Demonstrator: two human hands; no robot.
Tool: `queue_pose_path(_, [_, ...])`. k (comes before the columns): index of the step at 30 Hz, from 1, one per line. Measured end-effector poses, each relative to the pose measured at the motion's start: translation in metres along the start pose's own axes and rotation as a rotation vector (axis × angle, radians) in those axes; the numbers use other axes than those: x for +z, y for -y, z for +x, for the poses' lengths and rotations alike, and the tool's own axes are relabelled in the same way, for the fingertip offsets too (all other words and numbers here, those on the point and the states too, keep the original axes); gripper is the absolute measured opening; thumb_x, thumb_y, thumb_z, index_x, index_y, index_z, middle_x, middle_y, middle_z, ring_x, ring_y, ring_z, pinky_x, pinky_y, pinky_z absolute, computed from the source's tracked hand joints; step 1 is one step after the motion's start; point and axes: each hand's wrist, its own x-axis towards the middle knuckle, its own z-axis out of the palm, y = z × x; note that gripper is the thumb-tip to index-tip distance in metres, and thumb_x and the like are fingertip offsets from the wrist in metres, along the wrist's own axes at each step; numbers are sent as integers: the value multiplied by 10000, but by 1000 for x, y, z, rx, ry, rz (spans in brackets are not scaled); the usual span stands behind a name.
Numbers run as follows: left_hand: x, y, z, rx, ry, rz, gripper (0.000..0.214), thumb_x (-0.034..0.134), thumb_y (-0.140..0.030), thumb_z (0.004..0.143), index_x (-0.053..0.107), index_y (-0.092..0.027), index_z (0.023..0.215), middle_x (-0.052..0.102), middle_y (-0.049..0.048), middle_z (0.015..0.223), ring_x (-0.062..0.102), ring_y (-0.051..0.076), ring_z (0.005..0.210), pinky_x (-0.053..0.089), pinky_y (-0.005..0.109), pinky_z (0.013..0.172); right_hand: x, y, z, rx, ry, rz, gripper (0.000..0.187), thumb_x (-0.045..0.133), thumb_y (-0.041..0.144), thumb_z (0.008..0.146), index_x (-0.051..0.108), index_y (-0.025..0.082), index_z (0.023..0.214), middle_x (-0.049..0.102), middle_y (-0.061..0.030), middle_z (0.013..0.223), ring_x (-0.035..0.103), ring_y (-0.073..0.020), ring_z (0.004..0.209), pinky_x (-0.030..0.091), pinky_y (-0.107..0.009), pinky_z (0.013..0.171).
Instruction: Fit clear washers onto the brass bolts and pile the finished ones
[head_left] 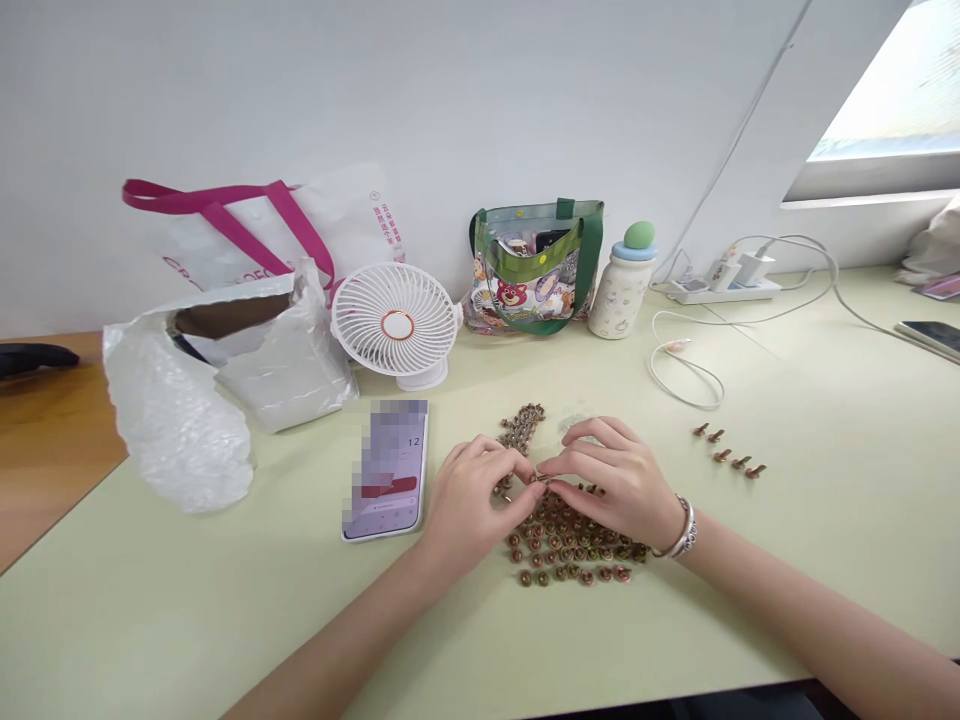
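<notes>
My left hand [476, 495] and my right hand [619, 482] meet over the desk, thumbs and fingers pinched together. Between their fingertips is a small brass-coloured screw [541, 479], partly covered by the fingers. Below and behind the hands stand rows of brass-coloured screws [570, 553], heads down on the desk, several with a ring around the base. A loose heap of similar screws [523, 425] lies beyond my left fingers. Small clear pieces [577, 415], too small to make out, are scattered behind my right hand. Several single screws [741, 462] lie on their sides farther right.
Left of my left hand lies a phone [386, 470] with its screen lit. Behind it are a white fan [397, 325] and an opened bubble-wrap bag [180, 420]. A patterned bag [536, 270], a bottle [622, 295] and a power strip [724, 290] with cables line the wall.
</notes>
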Motion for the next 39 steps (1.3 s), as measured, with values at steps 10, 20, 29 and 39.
queue_pose_path(10, [-1, 2, 1, -21, 11, 54, 107, 501, -243, 796, 574, -220, 721, 618, -40, 759, 533, 149, 795, 386, 304, 750, -8, -18, 2, 84, 50, -131, 122, 526, 168, 820, 616, 235, 868, 654, 5, 746, 539, -175, 858, 394, -311, 763])
queue_pose_path(20, [-1, 3, 1, -1, 20, 78, 115, 505, -266, 814, 581, -228, 737, 633, -46, 770, 526, 153, 824, 370, 313, 775, -10, -46, -5, 297, 272, -97, 180, 497, 210, 842, 634, 244, 954, 657, -44, 967, 492, -244, 1004, 400, -414, 836])
queue_pose_path(29, [-1, 3, 2, -13, 36, 63, 121, 499, -274, 824, 596, -231, 765, 641, -48, 789, 527, 152, 838, 380, 311, 769, -10, 0, 9, 265, 182, 291, 59, 550, 260, 831, 602, 238, 847, 668, -18, 844, 526, -195, 935, 431, -366, 834])
queue_pose_path(39, [-10, 8, 3, 107, 86, 97, 205, 427, -306, 886, 578, -224, 774, 655, -28, 822, 502, 174, 906, 346, 331, 811, -4, 0, 19, 206, 221, 230, 104, 570, 143, 765, 593, 232, 813, 655, 5, 817, 521, -177, 932, 412, -337, 827])
